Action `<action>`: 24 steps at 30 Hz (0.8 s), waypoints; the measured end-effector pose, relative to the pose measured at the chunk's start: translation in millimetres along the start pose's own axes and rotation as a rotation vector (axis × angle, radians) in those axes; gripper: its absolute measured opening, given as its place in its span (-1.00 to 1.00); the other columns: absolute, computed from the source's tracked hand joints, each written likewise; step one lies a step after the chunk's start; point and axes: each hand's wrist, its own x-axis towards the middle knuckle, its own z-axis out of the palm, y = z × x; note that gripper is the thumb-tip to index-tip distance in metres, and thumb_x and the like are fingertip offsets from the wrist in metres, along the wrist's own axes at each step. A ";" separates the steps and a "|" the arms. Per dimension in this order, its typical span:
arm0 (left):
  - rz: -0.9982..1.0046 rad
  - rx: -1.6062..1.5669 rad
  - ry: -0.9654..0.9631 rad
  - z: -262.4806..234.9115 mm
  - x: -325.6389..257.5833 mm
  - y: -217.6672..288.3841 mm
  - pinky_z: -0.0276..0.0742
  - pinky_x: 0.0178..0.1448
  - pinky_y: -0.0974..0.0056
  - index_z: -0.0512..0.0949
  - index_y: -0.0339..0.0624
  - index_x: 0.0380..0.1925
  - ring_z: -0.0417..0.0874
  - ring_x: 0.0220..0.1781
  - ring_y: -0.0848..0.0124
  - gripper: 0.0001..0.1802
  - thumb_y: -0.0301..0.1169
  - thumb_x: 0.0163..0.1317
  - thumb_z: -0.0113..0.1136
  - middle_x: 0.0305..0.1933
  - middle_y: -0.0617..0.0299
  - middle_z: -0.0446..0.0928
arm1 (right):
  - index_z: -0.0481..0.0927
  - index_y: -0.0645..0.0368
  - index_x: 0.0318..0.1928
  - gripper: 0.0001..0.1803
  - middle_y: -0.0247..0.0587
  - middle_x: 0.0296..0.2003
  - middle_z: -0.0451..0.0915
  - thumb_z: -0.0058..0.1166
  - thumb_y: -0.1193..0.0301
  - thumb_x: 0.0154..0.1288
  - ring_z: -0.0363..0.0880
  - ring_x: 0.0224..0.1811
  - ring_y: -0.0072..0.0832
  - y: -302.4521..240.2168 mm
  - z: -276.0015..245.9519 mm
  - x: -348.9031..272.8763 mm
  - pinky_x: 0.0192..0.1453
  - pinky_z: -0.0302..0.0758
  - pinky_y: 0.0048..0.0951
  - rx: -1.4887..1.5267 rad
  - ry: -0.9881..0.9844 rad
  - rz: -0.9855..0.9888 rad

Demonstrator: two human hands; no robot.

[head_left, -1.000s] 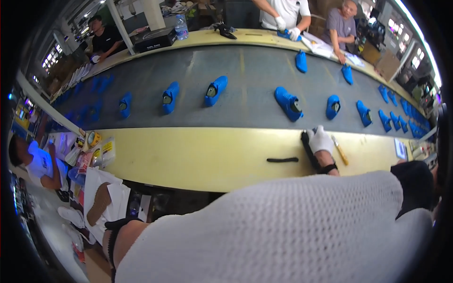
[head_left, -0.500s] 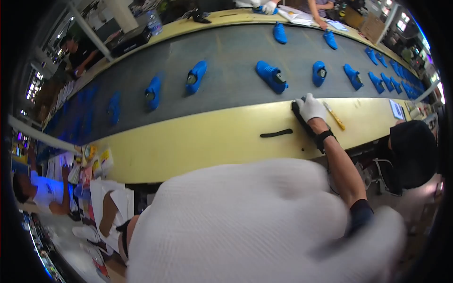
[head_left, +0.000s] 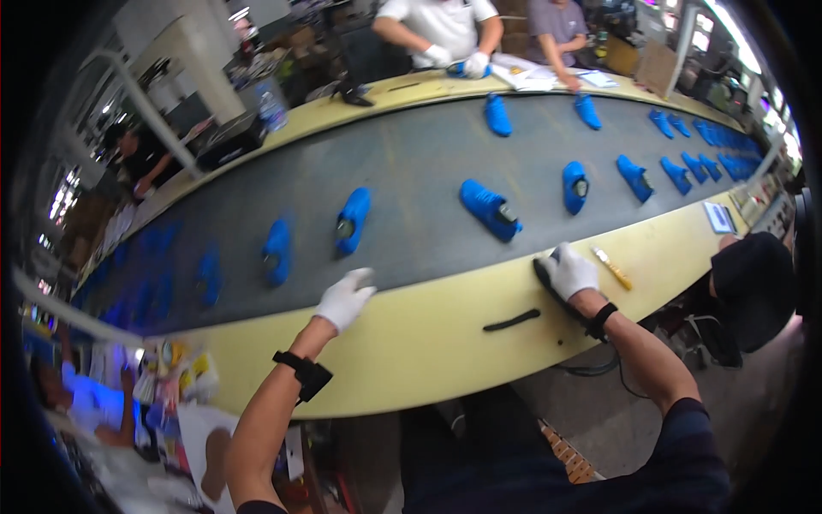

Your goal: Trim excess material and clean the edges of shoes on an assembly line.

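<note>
My left hand [head_left: 346,300], in a white glove, hangs over the bench's far edge beside the grey conveyor belt, fingers loosely bent and nothing visible in them. My gloved right hand [head_left: 572,272] is closed around a dark, elongated object [head_left: 545,276] on the bench, mostly hidden beneath the hand; its kind cannot be made out. Beyond that hand a blue shoe [head_left: 490,208] lies on the belt. Another blue shoe [head_left: 353,220] is nearest my left hand. A black strip [head_left: 512,320] lies on the bench between my hands.
The cream bench [head_left: 411,360] runs along the grey belt [head_left: 419,163], which carries several blue shoes. A yellow-handled brush [head_left: 613,269] lies right of my right hand. Across the belt, a gloved person [head_left: 441,34] handles a blue shoe. A black-covered seat [head_left: 753,278] stands at the right.
My left hand has moved from close before the camera, where it blurred the view, out over the bench. My right hand stays on the dark object. The view has tilted up.
</note>
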 end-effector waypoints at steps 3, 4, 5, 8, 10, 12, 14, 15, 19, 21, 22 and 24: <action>-0.170 -0.140 0.202 -0.5 61.3 -104.3 0.48 0.54 0.07 0.41 -0.35 0.48 0.60 0.49 -0.01 -0.26 -0.17 0.43 0.34 0.44 -0.24 0.56 | 0.62 0.18 -0.10 -0.54 0.20 -0.27 0.75 0.24 -0.02 0.48 0.75 -0.18 0.22 -5.7 6.0 7.1 -0.05 0.66 0.13 -0.019 -0.047 -0.021; -0.247 -0.232 0.267 -1.5 81.5 -138.1 0.47 0.55 0.07 0.37 -0.39 0.51 0.59 0.50 -0.02 -0.19 -0.14 0.41 0.36 0.46 -0.28 0.54 | 0.63 0.18 -0.11 -0.55 0.20 -0.28 0.75 0.27 0.00 0.46 0.75 -0.18 0.21 -9.9 7.7 10.2 -0.05 0.66 0.12 0.008 -0.067 -0.027; -0.313 -0.145 0.273 -2.1 108.8 -137.9 0.46 0.55 0.07 0.32 -0.40 0.54 0.58 0.51 -0.03 -0.10 -0.09 0.36 0.40 0.47 -0.29 0.53 | 0.63 0.18 -0.13 -0.57 0.19 -0.28 0.74 0.28 0.02 0.45 0.75 -0.19 0.20 -5.9 5.8 11.6 -0.06 0.66 0.10 0.032 -0.067 -0.010; -0.414 -0.106 0.297 -3.2 171.4 -147.6 0.44 0.57 0.08 0.26 -0.44 0.57 0.56 0.52 -0.01 0.02 -0.02 0.32 0.46 0.50 -0.31 0.49 | 0.65 0.20 -0.18 -0.59 0.16 -0.29 0.74 0.31 0.06 0.44 0.74 -0.21 0.18 -8.2 -3.8 15.7 -0.08 0.66 0.04 0.052 -0.087 0.033; -0.446 -0.253 0.366 -2.9 199.8 -179.5 0.46 0.53 0.10 0.27 -0.37 0.59 0.58 0.49 0.03 0.05 0.03 0.28 0.49 0.50 -0.29 0.48 | 0.64 0.20 -0.16 -0.59 0.15 -0.30 0.74 0.30 0.06 0.45 0.75 -0.22 0.17 -13.1 -6.9 20.9 -0.08 0.67 0.03 0.047 -0.176 0.054; -0.345 -0.148 0.241 -3.9 222.1 -190.5 0.52 0.47 0.10 0.33 -0.29 0.57 0.64 0.43 0.03 0.01 0.04 0.26 0.51 0.45 -0.27 0.54 | 0.63 0.20 -0.11 -0.59 0.15 -0.30 0.74 0.32 0.07 0.45 0.75 -0.23 0.17 -8.5 -3.0 23.7 -0.10 0.67 0.03 0.048 -0.173 0.027; -0.327 -0.004 0.242 2.4 238.7 -155.3 0.54 0.45 0.10 0.35 -0.29 0.55 0.66 0.40 0.04 -0.01 0.03 0.26 0.51 0.40 -0.25 0.58 | 0.63 0.21 -0.11 -0.59 0.14 -0.31 0.74 0.34 0.08 0.45 0.75 -0.24 0.16 -2.3 -1.2 26.2 -0.11 0.67 0.02 0.038 -0.155 0.018; -0.317 0.148 0.267 4.0 238.5 -147.4 0.55 0.43 0.10 0.38 -0.29 0.53 0.68 0.37 0.05 -0.03 0.03 0.26 0.51 0.36 -0.23 0.61 | 0.63 0.21 -0.11 -0.59 0.14 -0.31 0.74 0.34 0.08 0.45 0.75 -0.24 0.16 -3.4 -2.8 27.5 -0.11 0.67 0.02 0.034 -0.158 0.021; -0.308 0.065 0.270 -11.1 226.1 -148.1 0.57 0.42 0.03 0.43 -0.26 0.49 0.72 0.30 0.05 -0.11 -0.01 0.28 0.50 0.32 -0.12 0.64 | 0.63 0.20 -0.11 -0.59 0.13 -0.32 0.74 0.33 0.07 0.46 0.75 -0.24 0.15 -3.1 -4.4 28.0 -0.12 0.67 0.02 0.046 -0.170 -0.002; -0.420 -0.668 0.019 -24.1 202.0 -151.6 0.62 0.36 -0.03 0.43 -0.17 0.50 0.72 0.25 0.10 -0.16 -0.02 0.34 0.49 0.31 0.01 0.64 | 0.63 0.20 -0.12 -0.58 0.13 -0.33 0.74 0.33 0.06 0.46 0.75 -0.24 0.15 -3.4 -7.4 25.8 -0.13 0.66 0.03 0.061 -0.152 -0.013; -0.407 -0.657 0.018 -25.8 187.0 -140.5 0.62 0.36 -0.03 0.43 -0.17 0.50 0.72 0.25 0.10 -0.16 -0.02 0.34 0.49 0.31 0.01 0.64 | 0.63 0.19 -0.14 -0.58 0.13 -0.34 0.73 0.31 0.04 0.46 0.75 -0.24 0.16 -5.3 -10.9 24.7 -0.12 0.66 0.04 0.052 -0.177 0.006; -0.470 -1.114 -0.107 -24.4 141.1 -115.5 0.68 0.28 -0.04 0.42 -0.17 0.50 0.73 0.23 0.15 -0.21 -0.04 0.40 0.46 0.31 0.09 0.62 | 0.63 0.18 -0.15 -0.57 0.14 -0.34 0.73 0.30 0.02 0.47 0.75 -0.24 0.16 -2.5 -17.0 19.1 -0.12 0.66 0.06 0.059 -0.192 0.023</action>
